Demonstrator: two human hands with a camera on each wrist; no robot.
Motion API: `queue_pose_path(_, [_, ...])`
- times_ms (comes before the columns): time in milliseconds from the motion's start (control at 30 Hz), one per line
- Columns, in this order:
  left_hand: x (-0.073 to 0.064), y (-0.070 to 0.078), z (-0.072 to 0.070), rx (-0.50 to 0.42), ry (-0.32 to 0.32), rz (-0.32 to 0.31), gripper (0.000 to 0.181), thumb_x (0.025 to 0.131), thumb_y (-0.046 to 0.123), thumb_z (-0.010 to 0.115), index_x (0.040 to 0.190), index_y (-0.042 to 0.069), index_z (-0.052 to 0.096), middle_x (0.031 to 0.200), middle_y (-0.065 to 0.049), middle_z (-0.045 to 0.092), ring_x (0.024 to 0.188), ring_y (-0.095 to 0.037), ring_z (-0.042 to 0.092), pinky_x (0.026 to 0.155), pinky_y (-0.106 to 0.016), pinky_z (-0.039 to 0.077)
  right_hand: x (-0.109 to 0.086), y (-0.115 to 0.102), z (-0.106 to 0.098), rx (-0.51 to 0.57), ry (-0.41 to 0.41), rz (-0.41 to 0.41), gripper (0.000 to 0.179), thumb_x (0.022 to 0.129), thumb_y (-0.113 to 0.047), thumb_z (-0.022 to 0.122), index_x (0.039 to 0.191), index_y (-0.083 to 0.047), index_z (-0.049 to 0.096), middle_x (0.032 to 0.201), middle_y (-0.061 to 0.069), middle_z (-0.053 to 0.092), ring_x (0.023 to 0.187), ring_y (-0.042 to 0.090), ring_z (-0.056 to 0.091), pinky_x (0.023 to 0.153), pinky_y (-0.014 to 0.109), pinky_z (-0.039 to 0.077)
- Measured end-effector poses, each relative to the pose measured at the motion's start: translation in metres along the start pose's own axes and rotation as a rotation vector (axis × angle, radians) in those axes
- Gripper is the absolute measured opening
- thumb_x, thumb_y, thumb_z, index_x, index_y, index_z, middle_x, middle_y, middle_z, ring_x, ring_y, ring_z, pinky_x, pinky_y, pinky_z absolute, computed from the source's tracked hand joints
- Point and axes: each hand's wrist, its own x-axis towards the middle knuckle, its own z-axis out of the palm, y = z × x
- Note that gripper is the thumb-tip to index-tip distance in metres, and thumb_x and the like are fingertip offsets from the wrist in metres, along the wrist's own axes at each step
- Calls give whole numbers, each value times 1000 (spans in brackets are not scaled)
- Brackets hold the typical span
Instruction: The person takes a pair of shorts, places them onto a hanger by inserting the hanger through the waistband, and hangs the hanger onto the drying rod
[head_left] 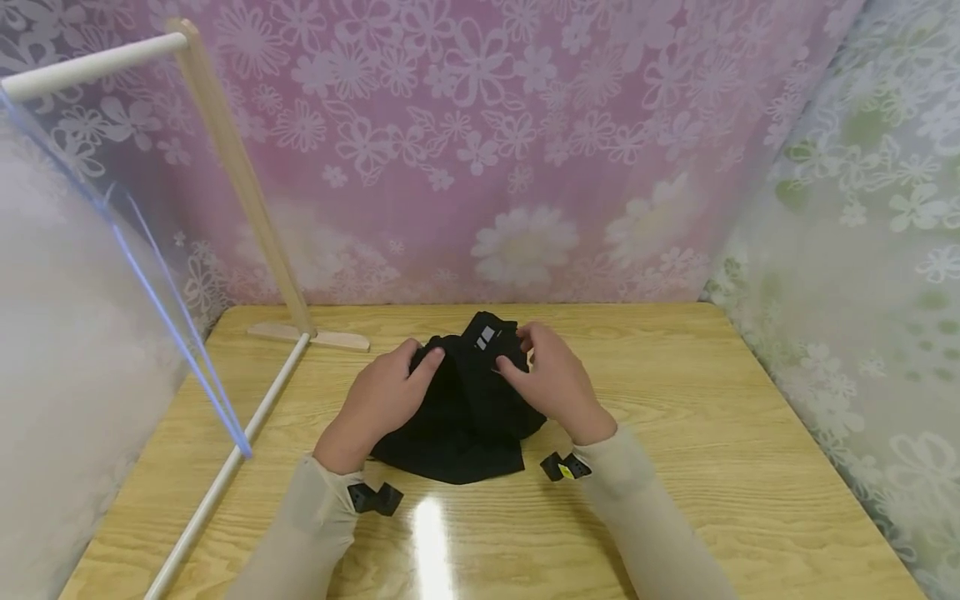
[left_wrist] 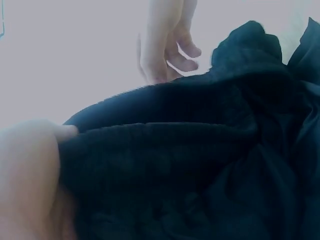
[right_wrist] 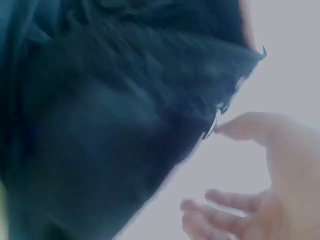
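A black cloth garment (head_left: 468,417) lies bunched on the table between the two hands, with a small white printed mark (head_left: 485,337) near its top. My left hand (head_left: 390,390) holds the garment's upper left edge between thumb and fingers. Close to, in the left wrist view, that edge is a gathered band (left_wrist: 160,145) with an opening along it. My right hand (head_left: 551,375) is at the upper right, fingers spread apart and loosely bent. Its thumb tip (right_wrist: 227,129) comes right up to the garment's edge, beside a small white spot, in the right wrist view.
On the left of the wooden table (head_left: 675,375) stands a frame of pale rods with a wooden upright (head_left: 240,183) and foot (head_left: 341,340). A blue cord (head_left: 172,308) hangs from its top rod to the lower rod (head_left: 225,475). Flowered cloth walls (head_left: 525,150) enclose the table.
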Motion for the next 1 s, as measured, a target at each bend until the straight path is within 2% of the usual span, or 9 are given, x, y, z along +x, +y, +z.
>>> queue_pose_path(133, [0, 0, 0, -10, 21, 20, 78, 106, 68, 22, 138, 7, 59, 121, -16, 68, 106, -35, 67, 92, -52, 52, -4, -6, 11, 2, -126, -63, 71, 88, -67, 71, 131, -12, 58, 96, 1, 60, 75, 19, 56, 67, 37, 49])
queue_pose_path(233, [-2, 0, -1, -20, 34, 58, 73, 105, 69, 23, 119, 10, 64, 90, -7, 63, 81, -25, 63, 75, -43, 49, -6, -11, 18, -26, -233, -14, 98, 77, -77, 74, 144, -10, 50, 115, 3, 66, 88, 22, 66, 74, 41, 55])
queue_pose_path(333, [-3, 1, -1, -75, -23, 137, 61, 107, 65, 29, 110, 12, 61, 80, -6, 53, 70, -22, 53, 68, -39, 43, -8, -12, 27, -110, -301, 66, 117, 75, -77, 75, 158, -4, 35, 136, 12, 64, 108, 29, 69, 88, 47, 57])
queue_pose_path(433, [-4, 0, 0, -169, -149, 264, 48, 108, 57, 38, 118, 14, 58, 97, -3, 60, 85, -18, 59, 79, -38, 48, -9, -11, 33, -185, -316, 109, 112, 81, -70, 74, 157, 2, 35, 130, 16, 68, 105, 31, 71, 89, 47, 57])
queue_pose_path(600, [-7, 0, 1, -242, -322, 381, 45, 105, 52, 54, 137, 20, 50, 128, 2, 59, 112, -14, 60, 96, -40, 50, -11, -8, 35, -183, -322, 74, 49, 93, -47, 73, 119, -6, 68, 90, 7, 71, 69, 22, 68, 68, 39, 56])
queue_pose_path(667, [-7, -1, 1, -221, -342, 377, 49, 102, 53, 59, 139, 22, 49, 130, 4, 59, 111, -13, 61, 96, -39, 51, -10, -7, 33, -157, -330, 56, 27, 96, -35, 72, 103, -10, 69, 78, 4, 65, 56, 19, 63, 60, 36, 53])
queue_pose_path(733, [-7, -2, 1, -195, -349, 361, 56, 100, 54, 62, 143, 21, 48, 133, 3, 59, 114, -13, 62, 97, -39, 51, -9, -6, 31, -144, -318, 49, 20, 98, -28, 70, 101, -8, 68, 74, 4, 63, 52, 18, 60, 58, 35, 52])
queue_pose_path(900, [-4, -5, 0, -144, -306, 285, 74, 97, 56, 66, 155, 16, 41, 149, 0, 52, 130, -17, 57, 107, -43, 47, -6, -5, 22, -77, -167, 21, 32, 99, -24, 68, 124, -4, 67, 97, 10, 73, 77, 21, 68, 79, 44, 57])
queue_pose_path(1000, [-2, -6, -3, -144, -252, 245, 82, 95, 54, 70, 158, 13, 36, 153, -4, 48, 135, -22, 53, 110, -48, 45, -4, -5, 17, 67, -47, 19, 31, 102, -23, 64, 128, -7, 66, 97, 11, 73, 78, 24, 68, 77, 45, 57])
